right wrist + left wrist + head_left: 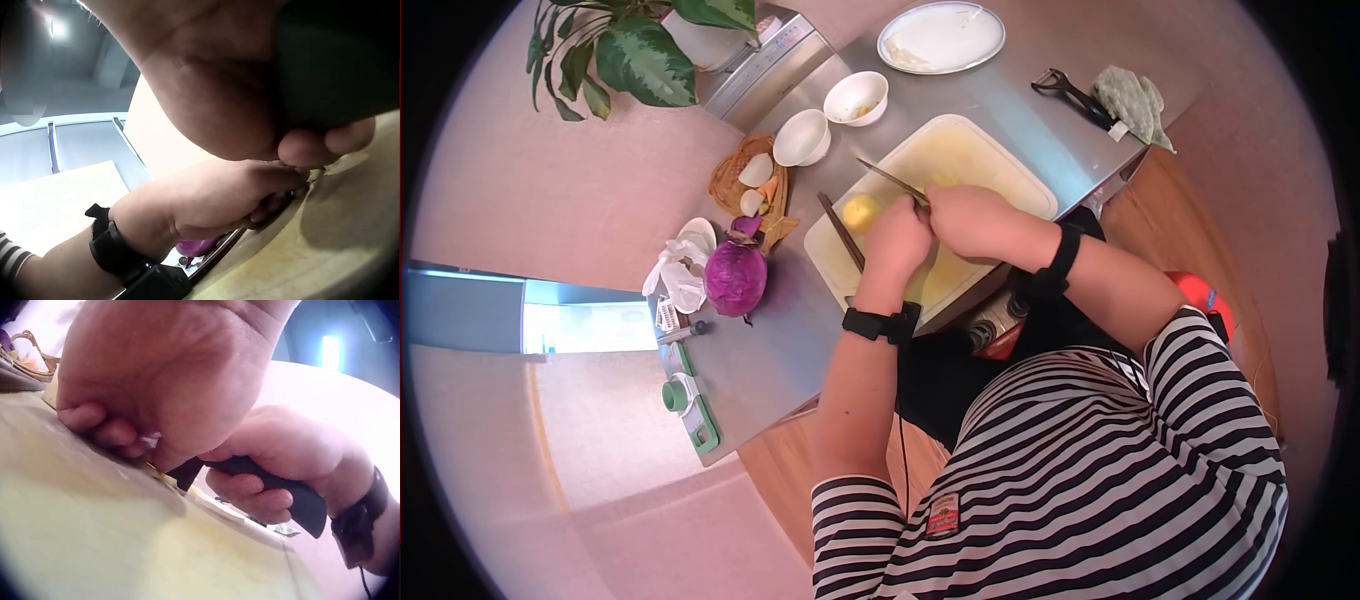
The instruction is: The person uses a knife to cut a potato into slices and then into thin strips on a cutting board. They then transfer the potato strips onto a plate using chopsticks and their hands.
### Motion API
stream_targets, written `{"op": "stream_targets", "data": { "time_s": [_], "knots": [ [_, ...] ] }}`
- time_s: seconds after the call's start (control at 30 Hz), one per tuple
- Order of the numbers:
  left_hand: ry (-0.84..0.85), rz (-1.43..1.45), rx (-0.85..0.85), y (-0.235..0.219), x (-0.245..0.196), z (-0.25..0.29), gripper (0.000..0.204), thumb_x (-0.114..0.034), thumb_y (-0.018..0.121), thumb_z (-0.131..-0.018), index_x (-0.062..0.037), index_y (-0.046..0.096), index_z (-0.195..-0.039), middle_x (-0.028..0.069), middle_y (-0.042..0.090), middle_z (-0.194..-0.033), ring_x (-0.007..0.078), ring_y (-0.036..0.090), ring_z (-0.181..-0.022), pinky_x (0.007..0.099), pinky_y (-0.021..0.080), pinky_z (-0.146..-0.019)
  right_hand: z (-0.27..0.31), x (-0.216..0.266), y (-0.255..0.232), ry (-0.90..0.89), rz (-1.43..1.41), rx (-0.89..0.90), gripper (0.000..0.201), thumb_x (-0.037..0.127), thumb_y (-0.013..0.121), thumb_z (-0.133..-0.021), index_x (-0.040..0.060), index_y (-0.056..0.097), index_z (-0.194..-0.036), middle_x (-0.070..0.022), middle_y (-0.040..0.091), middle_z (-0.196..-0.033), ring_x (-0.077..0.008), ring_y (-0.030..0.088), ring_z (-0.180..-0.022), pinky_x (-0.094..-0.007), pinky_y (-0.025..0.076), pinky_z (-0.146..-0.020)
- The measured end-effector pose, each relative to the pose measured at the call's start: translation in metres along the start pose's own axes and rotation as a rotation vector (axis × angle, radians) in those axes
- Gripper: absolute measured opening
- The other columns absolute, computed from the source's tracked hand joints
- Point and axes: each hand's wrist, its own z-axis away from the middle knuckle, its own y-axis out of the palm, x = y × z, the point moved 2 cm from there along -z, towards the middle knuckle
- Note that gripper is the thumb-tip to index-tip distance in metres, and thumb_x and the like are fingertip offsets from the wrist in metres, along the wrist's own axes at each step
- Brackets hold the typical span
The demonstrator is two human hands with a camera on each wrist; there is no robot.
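My right hand [972, 218] grips the dark handle [306, 509] of a knife, whose blade [888, 177] points to the upper left over the pale cutting board [1025, 187]. Close beside the blade, my left hand [898, 238] has its fingers curled down on the board. In the left wrist view, small pale yellow pieces [165, 477] show at its fingertips, next to the knife; the hand mostly hides what it holds. A round yellow piece [861, 212] lies on the board left of my left hand, near a long dark object [840, 232].
Two white bowls [802, 138] and an oval plate [941, 38] stand beyond the board. To the left are a wicker basket [725, 184], a purple cabbage [736, 278] and a green-framed tool [703, 428]. A black peeler [1080, 98] and a cloth [1133, 105] lie at the right.
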Motion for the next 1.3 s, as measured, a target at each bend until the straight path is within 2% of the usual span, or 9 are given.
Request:
{"op": "stream_targets", "data": {
  "time_s": [0.4,0.73,0.83,1.0,1.1,1.3],
  "knots": [
    [0.02,0.048,0.0,0.001,0.003,0.0,0.025,-0.023,0.052,-0.092,-0.0024,0.064,-0.095,0.0236,0.068,-0.09,0.0423,0.065,-0.088,0.0512,0.05,-0.08,0.02,-0.005,-0.004,0.009,0.027,-0.01,0.026,0.015,0.048,-0.092,-0.0032,0.053,-0.11,-0.0239,0.069,-0.085,-0.0424,0.067,-0.082,-0.0522,0.052,-0.071],
    [0.01,0.0,-0.007,0.003,0.002,0.0,0.025,-0.024,0.052,-0.092,-0.0013,0.063,-0.094,0.0236,0.068,-0.09,0.043,0.064,-0.088,0.0515,0.05,-0.079,0.019,0.004,-0.008,0.028,0.052,0.065,0.025,0.012,0.048,-0.091,-0.0018,0.054,-0.111,-0.0228,0.069,-0.088,-0.041,0.068,-0.084,-0.0511,0.052,-0.072],
    [0.041,-0.006,-0.021,0.003,0.002,0.0,0.026,-0.025,0.051,-0.093,-0.0008,0.062,-0.093,0.024,0.068,-0.09,0.0437,0.064,-0.088,0.0517,0.05,-0.079,0.008,0.002,-0.002,0.046,0.046,0.034,0.025,0.013,0.049,-0.091,-0.0008,0.055,-0.111,-0.0225,0.069,-0.089,-0.0405,0.068,-0.085,-0.0507,0.052,-0.073],
    [0.064,0.036,-0.047,0.005,0.007,-0.001,0.027,-0.026,0.051,-0.093,-0.0007,0.062,-0.094,0.0244,0.067,-0.09,0.0435,0.064,-0.088,0.052,0.05,-0.079,-0.005,-0.01,0.005,-0.029,0.007,-0.019,0.025,0.015,0.049,-0.091,-0.0014,0.056,-0.109,-0.0237,0.069,-0.089,-0.0424,0.067,-0.084,-0.0504,0.052,-0.074],
    [0.022,0.048,-0.003,0.0,0.002,0.003,0.026,-0.025,0.051,-0.093,-0.0014,0.063,-0.094,0.0236,0.068,-0.091,0.0424,0.064,-0.09,0.0516,0.05,-0.08,0.011,-0.007,-0.006,0.027,-0.005,0.001,0.026,0.015,0.048,-0.092,-0.0027,0.055,-0.109,-0.0246,0.068,-0.087,-0.0431,0.066,-0.083,-0.051,0.051,-0.074],
    [0.046,0.037,-0.023,0.0,0.002,0.002,0.025,-0.024,0.051,-0.093,-0.0021,0.064,-0.094,0.0224,0.068,-0.093,0.0413,0.065,-0.089,0.0507,0.05,-0.08,0.021,-0.006,-0.008,-0.008,0.017,-0.012,0.026,0.016,0.048,-0.092,-0.004,0.055,-0.108,-0.0257,0.068,-0.086,-0.043,0.067,-0.083,-0.0518,0.052,-0.073]
  ]
}}
